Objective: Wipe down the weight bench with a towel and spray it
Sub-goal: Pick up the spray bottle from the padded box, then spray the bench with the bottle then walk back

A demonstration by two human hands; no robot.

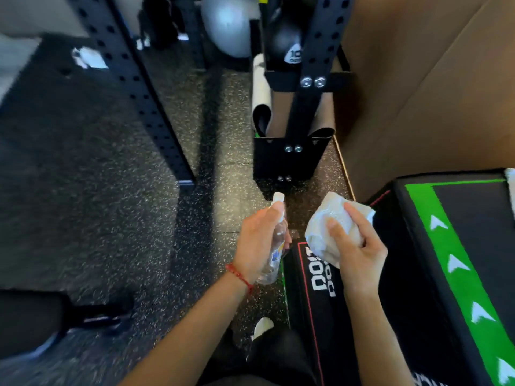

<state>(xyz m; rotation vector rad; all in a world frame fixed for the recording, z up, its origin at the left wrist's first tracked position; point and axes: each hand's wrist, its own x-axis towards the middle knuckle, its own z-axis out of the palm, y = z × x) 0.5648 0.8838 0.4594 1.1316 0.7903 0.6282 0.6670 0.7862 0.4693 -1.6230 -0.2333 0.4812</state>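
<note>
My left hand [257, 242] grips a clear spray bottle [276, 246] with a white nozzle, held upright above the speckled floor. Just to its right, my right hand [355, 246] clutches a crumpled white towel [324, 227]. Both hands hover at the left edge of a black padded block [418, 274] with red stitching, white lettering on its side and a green strip with white arrows on top. No weight bench is clearly recognisable in view.
Black perforated rack uprights [133, 87] and a bolted rack foot [287, 160] stand ahead on the speckled rubber floor [111, 218]. A grey ball [228, 26] and a black medicine ball [287, 43] sit behind. A cardboard sheet [418, 79] leans at the right.
</note>
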